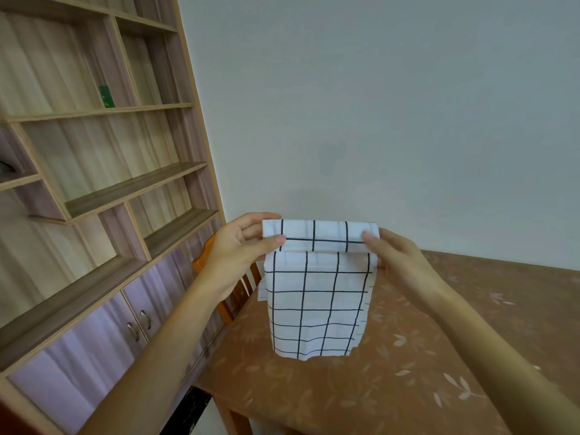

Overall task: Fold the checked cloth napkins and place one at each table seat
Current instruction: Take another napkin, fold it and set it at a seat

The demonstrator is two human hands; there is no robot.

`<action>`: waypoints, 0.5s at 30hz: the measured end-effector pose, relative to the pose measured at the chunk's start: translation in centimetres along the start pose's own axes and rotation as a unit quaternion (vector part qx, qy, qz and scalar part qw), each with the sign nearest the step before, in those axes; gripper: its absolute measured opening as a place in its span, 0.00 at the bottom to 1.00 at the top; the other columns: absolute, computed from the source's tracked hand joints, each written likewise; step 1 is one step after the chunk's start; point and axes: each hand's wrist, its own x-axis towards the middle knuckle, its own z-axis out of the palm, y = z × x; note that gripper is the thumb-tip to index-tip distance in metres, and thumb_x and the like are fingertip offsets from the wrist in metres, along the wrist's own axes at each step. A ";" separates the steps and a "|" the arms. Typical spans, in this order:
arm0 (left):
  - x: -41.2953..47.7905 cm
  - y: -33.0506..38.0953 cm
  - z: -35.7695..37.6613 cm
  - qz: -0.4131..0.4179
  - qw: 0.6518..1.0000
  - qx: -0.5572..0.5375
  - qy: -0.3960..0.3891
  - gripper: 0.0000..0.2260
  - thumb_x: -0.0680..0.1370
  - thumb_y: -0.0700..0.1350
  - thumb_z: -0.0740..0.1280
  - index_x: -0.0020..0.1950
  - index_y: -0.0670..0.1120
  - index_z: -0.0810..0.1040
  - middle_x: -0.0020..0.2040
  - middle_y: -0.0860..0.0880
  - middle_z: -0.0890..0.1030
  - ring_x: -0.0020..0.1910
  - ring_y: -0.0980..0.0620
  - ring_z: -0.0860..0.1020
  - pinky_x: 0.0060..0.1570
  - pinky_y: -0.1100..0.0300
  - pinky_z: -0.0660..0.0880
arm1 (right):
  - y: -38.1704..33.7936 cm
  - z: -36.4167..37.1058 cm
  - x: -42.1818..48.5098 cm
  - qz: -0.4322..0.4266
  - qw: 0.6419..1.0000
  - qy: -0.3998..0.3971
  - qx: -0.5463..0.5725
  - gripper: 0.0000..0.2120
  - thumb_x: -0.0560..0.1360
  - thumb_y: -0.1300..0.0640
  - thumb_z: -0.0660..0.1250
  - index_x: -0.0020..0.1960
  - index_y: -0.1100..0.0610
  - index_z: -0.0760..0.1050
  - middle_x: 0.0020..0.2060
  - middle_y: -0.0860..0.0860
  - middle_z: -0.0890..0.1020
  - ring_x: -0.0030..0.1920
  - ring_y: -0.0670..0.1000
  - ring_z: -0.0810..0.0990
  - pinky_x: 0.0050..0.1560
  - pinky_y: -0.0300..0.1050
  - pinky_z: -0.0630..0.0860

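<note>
A household dining room, seen at the table's edge: a dining table [408,387] under a brown cloth printed with pale leaves stands against a plain, bare wall [376,105], an orange wooden chair [240,288] pushed in at its far side. Along the adjoining wall runs a built-in wooden shelf unit [94,189] with lilac cupboard doors [157,296] and metal handles below, a small green box [106,96] on one shelf. A checked napkin [317,306] hangs above the tabletop.

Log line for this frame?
left hand: pinches napkin top-left | right hand: pinches top-right | napkin: top folded over, rest hanging
</note>
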 end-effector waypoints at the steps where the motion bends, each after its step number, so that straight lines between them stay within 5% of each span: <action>1: 0.1 0.0 0.0 0.005 1.000 0.005 0.002 0.16 0.74 0.35 0.74 0.61 0.44 0.81 0.52 0.45 0.87 0.46 0.52 0.86 0.42 0.64 0.79 | 0.0 0.0 0.0 -0.010 1.000 0.004 -0.021 0.14 0.76 0.47 0.70 0.60 0.50 0.82 0.53 0.50 0.87 0.55 0.52 0.86 0.63 0.56 0.78; 4: 0.0 0.2 0.0 0.013 1.000 0.021 0.006 0.15 0.74 0.37 0.74 0.61 0.42 0.80 0.53 0.45 0.87 0.51 0.48 0.86 0.48 0.58 0.81 | 0.0 0.1 0.0 -0.021 1.000 0.017 -0.004 0.12 0.76 0.60 0.72 0.59 0.55 0.82 0.51 0.53 0.88 0.52 0.55 0.87 0.59 0.56 0.81; 10: -0.7 -0.1 0.1 -0.097 0.989 0.051 -0.103 0.27 0.74 0.64 0.63 0.68 0.50 0.76 0.57 0.45 0.86 0.56 0.41 0.84 0.57 0.46 0.79 | -0.2 0.4 0.2 -0.080 0.995 0.062 0.016 0.10 0.77 0.64 0.70 0.58 0.59 0.83 0.48 0.54 0.88 0.49 0.52 0.87 0.47 0.39 0.82; 15: -0.7 -0.4 0.1 -0.157 0.979 0.017 -0.128 0.29 0.75 0.69 0.49 0.63 0.55 0.77 0.56 0.38 0.85 0.57 0.39 0.83 0.58 0.47 0.78 | -0.2 0.5 0.4 -0.112 0.991 0.079 0.008 0.10 0.77 0.65 0.69 0.57 0.59 0.83 0.37 0.43 0.86 0.43 0.41 0.83 0.47 0.31 0.77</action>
